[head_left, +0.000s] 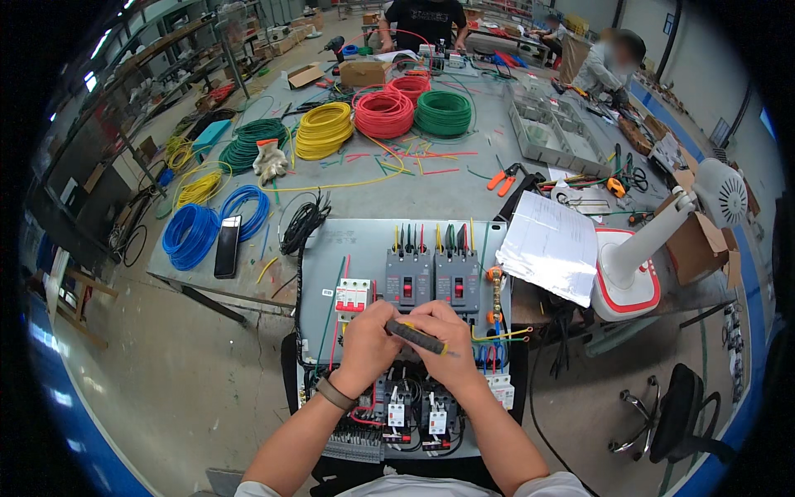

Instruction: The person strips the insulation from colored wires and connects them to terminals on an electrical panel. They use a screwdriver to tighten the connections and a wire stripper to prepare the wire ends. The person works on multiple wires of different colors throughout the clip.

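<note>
In front of me, an electrical mounting panel (319,253) carries two grey circuit breakers (407,280) with red switches. My left hand (368,346), with a dark band on its wrist, is closed over the panel's middle; whatever its fingers grip is hidden. My right hand (448,340) meets it there, closed around a hand tool with a dark grey handle (416,337) and yellow edging. The tool's working end is out of sight, so its kind is unclear. Left of my hands sits a white miniature breaker (353,296) with red levers. Two contactors (397,412) lie below them.
Behind the panel, a grey table (431,195) bears yellow (324,132), red (383,114), green (442,113) and blue wire coils (190,238). A phone (227,247) lies left, papers (549,248) and a white fan (621,273) right. Co-workers (609,66) sit across the table.
</note>
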`<action>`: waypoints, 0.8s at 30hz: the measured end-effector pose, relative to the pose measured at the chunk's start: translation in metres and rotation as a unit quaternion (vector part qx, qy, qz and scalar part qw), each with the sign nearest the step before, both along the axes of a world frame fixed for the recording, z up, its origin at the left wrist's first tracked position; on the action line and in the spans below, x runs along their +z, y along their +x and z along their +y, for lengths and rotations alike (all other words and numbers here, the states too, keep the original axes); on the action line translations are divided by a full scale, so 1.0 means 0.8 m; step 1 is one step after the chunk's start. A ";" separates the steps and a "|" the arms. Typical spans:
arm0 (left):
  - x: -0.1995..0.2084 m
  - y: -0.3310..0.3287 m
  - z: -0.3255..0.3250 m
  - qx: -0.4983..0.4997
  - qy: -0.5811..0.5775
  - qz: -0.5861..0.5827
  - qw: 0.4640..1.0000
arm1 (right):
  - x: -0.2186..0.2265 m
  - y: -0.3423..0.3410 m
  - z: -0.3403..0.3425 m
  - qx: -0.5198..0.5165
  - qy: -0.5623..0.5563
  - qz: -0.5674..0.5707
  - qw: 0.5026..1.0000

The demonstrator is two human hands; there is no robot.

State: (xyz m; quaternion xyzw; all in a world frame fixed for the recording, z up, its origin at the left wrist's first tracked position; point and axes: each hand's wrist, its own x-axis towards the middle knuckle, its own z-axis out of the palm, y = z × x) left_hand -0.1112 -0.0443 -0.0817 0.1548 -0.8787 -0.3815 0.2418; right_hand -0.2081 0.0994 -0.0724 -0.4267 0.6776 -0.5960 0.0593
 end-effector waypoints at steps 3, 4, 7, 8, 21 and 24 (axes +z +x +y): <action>0.013 0.006 0.005 0.000 0.038 -0.035 0.999 | 0.005 -0.002 0.002 -0.023 0.006 0.013 1.000; 0.020 0.013 0.008 -0.003 0.098 -0.066 0.993 | 0.005 -0.002 0.004 -0.036 0.012 0.018 0.999; 0.021 0.033 0.016 -0.016 0.268 -0.092 0.959 | -0.005 -0.007 0.004 -0.016 0.017 0.054 0.998; 0.018 0.039 0.018 -0.021 0.321 -0.091 0.943 | -0.006 -0.006 0.003 0.006 0.008 0.062 0.998; 0.036 0.044 0.047 -0.029 0.725 0.046 0.687 | -0.003 0.000 0.006 -0.025 0.040 -0.002 0.999; 0.043 0.037 0.051 0.000 0.750 0.077 0.657 | 0.016 -0.002 0.006 0.005 0.047 -0.039 0.998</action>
